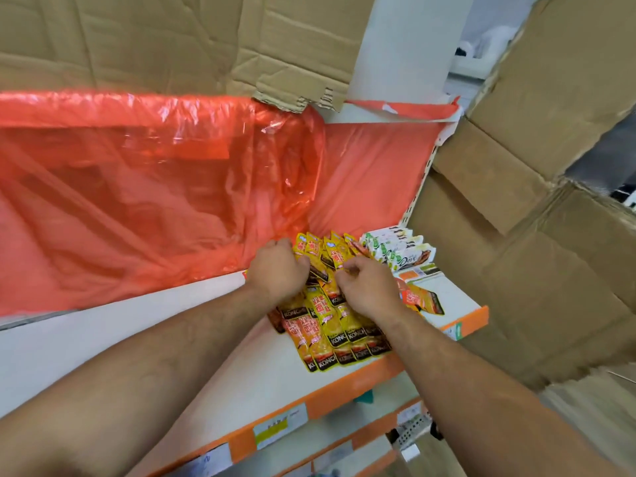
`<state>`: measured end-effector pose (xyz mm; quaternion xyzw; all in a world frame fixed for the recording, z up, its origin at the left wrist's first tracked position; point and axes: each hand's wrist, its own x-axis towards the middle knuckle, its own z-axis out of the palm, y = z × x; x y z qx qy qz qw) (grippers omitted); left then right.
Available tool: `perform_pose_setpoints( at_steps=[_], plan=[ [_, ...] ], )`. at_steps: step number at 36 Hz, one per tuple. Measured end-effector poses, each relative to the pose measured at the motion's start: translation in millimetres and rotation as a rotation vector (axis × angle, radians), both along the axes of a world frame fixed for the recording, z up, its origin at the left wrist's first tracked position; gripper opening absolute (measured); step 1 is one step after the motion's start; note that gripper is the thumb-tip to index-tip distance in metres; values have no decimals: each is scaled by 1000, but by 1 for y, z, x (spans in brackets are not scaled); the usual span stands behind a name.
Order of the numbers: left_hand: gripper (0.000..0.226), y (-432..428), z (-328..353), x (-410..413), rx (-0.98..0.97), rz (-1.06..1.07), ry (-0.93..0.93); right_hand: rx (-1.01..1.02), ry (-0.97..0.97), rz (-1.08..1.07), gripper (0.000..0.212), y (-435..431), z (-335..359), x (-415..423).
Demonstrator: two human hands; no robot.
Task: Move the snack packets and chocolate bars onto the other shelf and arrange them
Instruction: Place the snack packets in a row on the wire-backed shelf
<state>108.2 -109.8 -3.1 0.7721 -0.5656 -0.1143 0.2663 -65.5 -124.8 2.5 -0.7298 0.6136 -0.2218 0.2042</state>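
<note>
left hand (278, 270) and right hand (364, 287) both gripping yellow foil snack packets (330, 253) between them, white-wrapped chocolate bars (399, 251) just far-right

Left hand (277, 266) and right hand (370, 290): fingertips curl out of sight among the snack packets (330, 339); which packet each holds is not determinable. Both forearms are cut off at the lower picture edge. Packets beneath the hands and wrists are covered; count not determinable.

Chocolate bars (401, 251), at the shelf's (172, 339) back right corner: they overlap, and the rear wrappers are largely hidden.

Red plastic sheet (137, 187): shapes behind it are dim and unidentifiable.

Price labels (280, 425) on the shelf's front edge: print blurred, illegible.
</note>
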Motion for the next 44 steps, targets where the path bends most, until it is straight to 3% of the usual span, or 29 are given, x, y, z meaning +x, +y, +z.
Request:
perform_pose_setpoints(
  at_steps=[4,10,16,23,27,32,38,44],
  plan=[
    [27,-18,3,1,93,102,144,-26,46,89,37,-25,0,4],
    [34,-35,2,-4,168,220,276,-83,231,311,38,-49,-9,14],
    [13,-41,0,-5,196,300,410,-114,253,424,33,-64,-13,18],
    [16,-22,-5,-3,86,461,781,-79,101,429,33,-64,-10,30],
    [17,-4,-3,0,21,497,868,-50,-36,351,33,-59,-15,41],
    [19,16,-5,5,-76,484,980,182,-345,326,30,-53,-16,60],
    [21,48,-9,13,-123,523,1053,301,-442,377,6,-39,-23,80],
    [24,84,-10,28,-153,585,1055,373,-513,417,17,-10,-14,95]
  ],
)
